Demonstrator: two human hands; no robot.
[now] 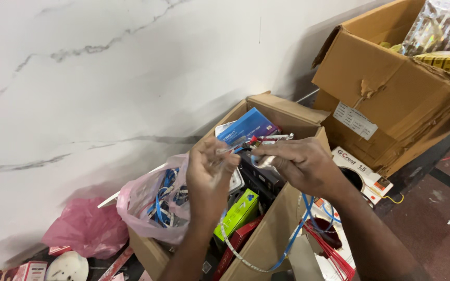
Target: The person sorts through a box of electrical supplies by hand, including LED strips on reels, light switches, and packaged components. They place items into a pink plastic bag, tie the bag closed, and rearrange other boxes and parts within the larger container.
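Right now both hands are raised over an open cardboard box (pixel 266 234) crammed with small packages. The left hand (pixel 209 174) has its fingers curled loosely around thin wires (pixel 225 150), pinching them near the top. The right hand (pixel 300 164) has its fingers closed on a small connector piece (pixel 260 141) with a red tip and a silvery part, held just beside the left hand. A blue cable (pixel 295 231) and a white one hang down from the hands, over the box's front wall.

As a judgement, the hanging cables could snag on the box edge or on the bundle of red wires (pixel 329 252) below, and a tug might pull the small piece out of the right hand's pinch. The thin wires look easy to bend or drop into the clutter, where they would be hard to find again.

Inside the box lie a blue carton (pixel 246 127) and a green carton (pixel 238 213). A pink plastic bag (pixel 152 203) holding blue cable leans against its left side. A larger, torn cardboard box (pixel 386 88) stands behind to the right. Everything sits on a dark reddish floor (pixel 444 224) against a white marble-patterned wall (pixel 105 78).
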